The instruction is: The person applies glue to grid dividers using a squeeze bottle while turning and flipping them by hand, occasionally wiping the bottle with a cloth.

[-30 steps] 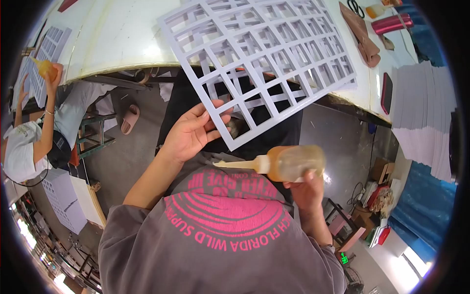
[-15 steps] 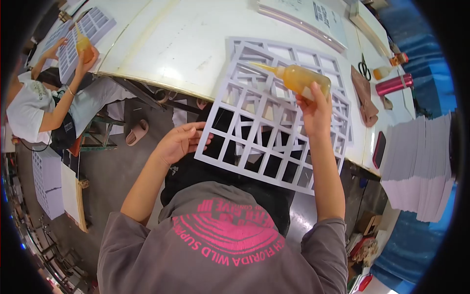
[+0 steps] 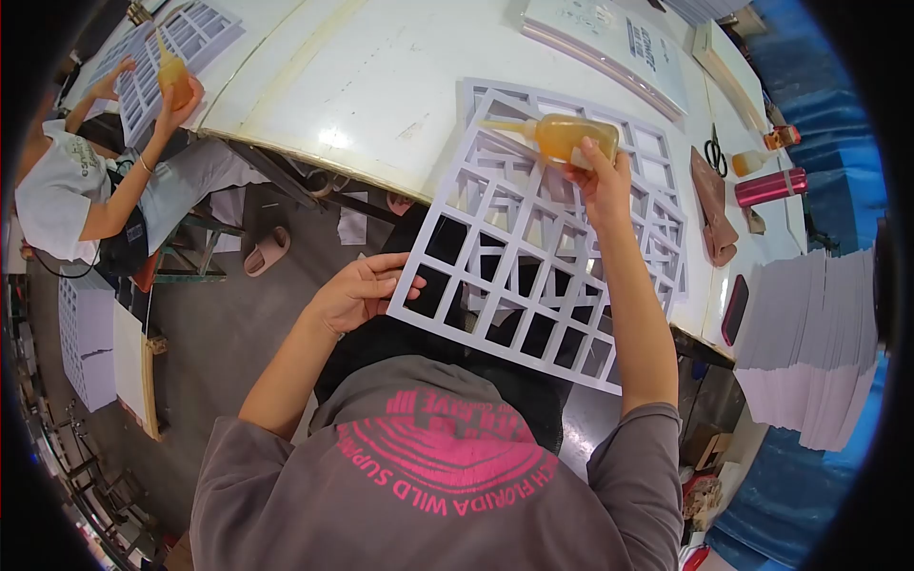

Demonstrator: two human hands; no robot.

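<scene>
My right hand (image 3: 604,183) is wrapped round a squeeze bottle (image 3: 564,136) of amber liquid, likely glue. The bottle lies nearly level, its long thin nozzle pointing left over the far-left corner of a white grid frame (image 3: 483,292). At the frame's near-left edge, my left hand (image 3: 367,290) pinches the rim, with fingertips showing through a cell. This frame tilts over the table edge and my lap. Beneath it lie more white grid pieces (image 3: 657,143), partly hidden by the top one. Whether the nozzle tip touches the frame I cannot tell.
On the white table (image 3: 352,105) lie wrapped printed sheets (image 3: 609,48), black scissors (image 3: 714,152), a pink flask (image 3: 771,187) and a phone (image 3: 734,309). A tall paper stack (image 3: 804,343) stands at right. At far left a co-worker (image 3: 81,186) holds a similar bottle (image 3: 173,81).
My right hand has moved the bottle a little left and up relative to the frame. My left fingers have closed more on the frame's edge. The whole view has shifted slightly.
</scene>
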